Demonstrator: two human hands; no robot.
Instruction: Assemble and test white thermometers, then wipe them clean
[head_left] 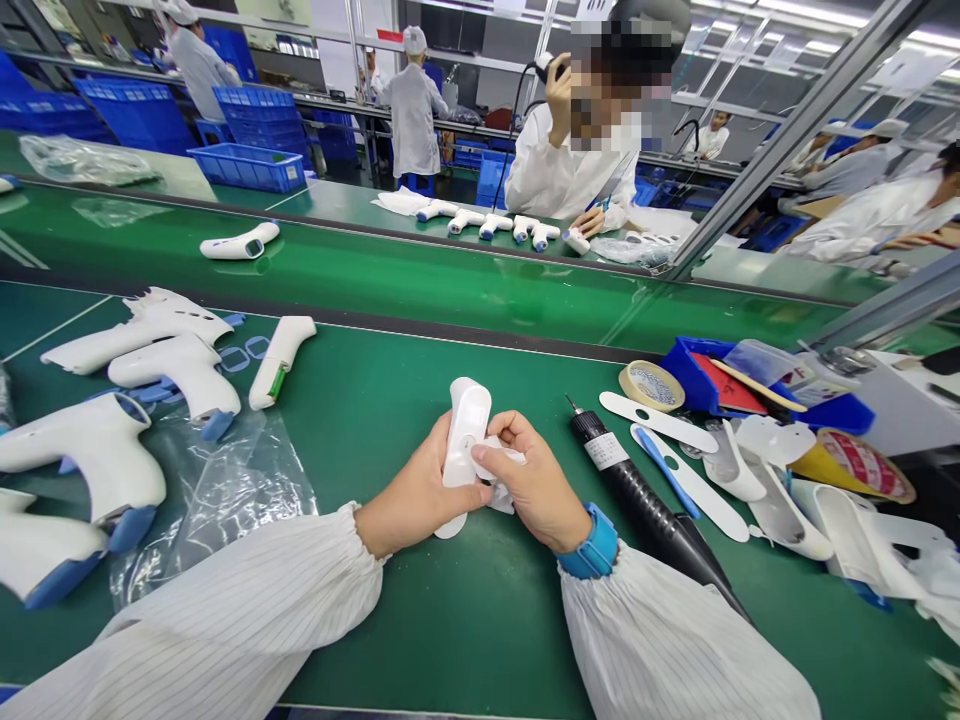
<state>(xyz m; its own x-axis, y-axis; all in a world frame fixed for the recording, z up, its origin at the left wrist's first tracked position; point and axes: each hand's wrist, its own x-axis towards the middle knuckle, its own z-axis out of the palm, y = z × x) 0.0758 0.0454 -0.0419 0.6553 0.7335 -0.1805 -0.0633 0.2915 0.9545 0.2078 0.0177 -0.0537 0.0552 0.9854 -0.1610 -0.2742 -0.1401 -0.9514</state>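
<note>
My left hand (416,495) grips a white thermometer housing (465,425), held upright over the green mat (420,610). My right hand (534,480) pinches a small white piece (504,455) against the housing's right side, fingers curled. A blue wristband (594,545) sits on my right wrist. A black electric screwdriver (645,500) lies just right of my right hand.
Several finished white-and-blue thermometers (176,370) lie on a plastic bag at the left. White shell halves (750,480), a tape roll (651,385) and a blue parts bin (694,370) crowd the right. A green conveyor (420,275) runs behind; a person works opposite.
</note>
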